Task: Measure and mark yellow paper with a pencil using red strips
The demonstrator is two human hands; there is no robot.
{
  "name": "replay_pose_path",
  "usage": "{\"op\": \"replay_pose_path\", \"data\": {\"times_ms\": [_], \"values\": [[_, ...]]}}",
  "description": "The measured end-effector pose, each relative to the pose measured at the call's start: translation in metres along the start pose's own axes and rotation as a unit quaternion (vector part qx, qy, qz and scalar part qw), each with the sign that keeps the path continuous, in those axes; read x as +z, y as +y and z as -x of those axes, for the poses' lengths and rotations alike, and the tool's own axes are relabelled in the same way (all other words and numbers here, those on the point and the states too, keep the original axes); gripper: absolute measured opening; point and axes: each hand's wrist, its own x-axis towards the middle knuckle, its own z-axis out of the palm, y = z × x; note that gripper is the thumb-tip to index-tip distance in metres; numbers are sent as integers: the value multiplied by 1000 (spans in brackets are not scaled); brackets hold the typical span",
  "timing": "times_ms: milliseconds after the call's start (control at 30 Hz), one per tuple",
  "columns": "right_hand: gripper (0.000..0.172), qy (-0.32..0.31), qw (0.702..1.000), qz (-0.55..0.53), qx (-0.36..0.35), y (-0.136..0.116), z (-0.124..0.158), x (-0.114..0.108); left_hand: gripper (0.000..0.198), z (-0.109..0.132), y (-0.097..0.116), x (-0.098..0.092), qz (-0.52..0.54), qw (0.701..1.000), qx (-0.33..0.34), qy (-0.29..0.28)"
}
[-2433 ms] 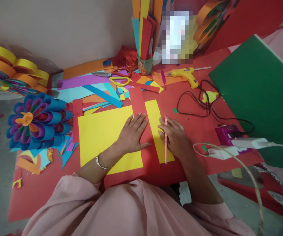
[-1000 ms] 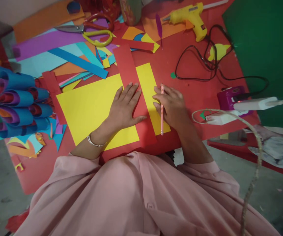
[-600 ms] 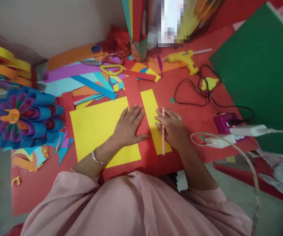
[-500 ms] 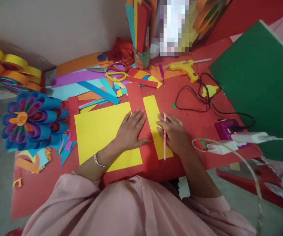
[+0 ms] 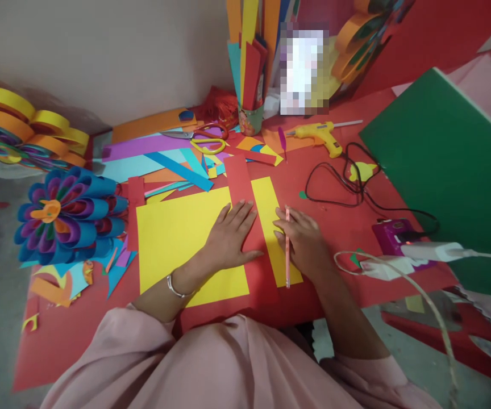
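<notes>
A yellow paper sheet (image 5: 177, 238) lies flat on the red table, with a red paper strip (image 5: 259, 278) laid across it from back to front. My left hand (image 5: 231, 234) rests spread out, palm down, over the left edge of the strip and the sheet beside it. To the right of the strip a narrower part of the yellow sheet (image 5: 266, 207) shows. My right hand (image 5: 307, 241) lies at that part's right edge, holding a pink pencil (image 5: 287, 255) between its fingers. Its palm side is hidden.
Scissors (image 5: 205, 139) lie on coloured paper strips at the back. A yellow glue gun (image 5: 320, 136) with a black cord sits behind my right hand. Left stands a blue paper flower (image 5: 70, 216); right are a green board (image 5: 450, 170), a purple power box (image 5: 392, 233) and plugs.
The whole view has shifted slightly, so things sit a little lower in the picture. Both hands keep their places on the paper, and the pencil stays in my right hand.
</notes>
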Motion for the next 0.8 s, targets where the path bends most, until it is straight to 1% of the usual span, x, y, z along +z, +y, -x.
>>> {"op": "replay_pose_path", "data": {"times_ms": [200,800], "values": [[21,-4,1000,1,-4,1,0,0,105,-1,1,-1,-5,1000,-6,-12],[20,2,1000,-3,-4,0,0,0,104,0,1,0,-11,1000,-4,-13]]}}
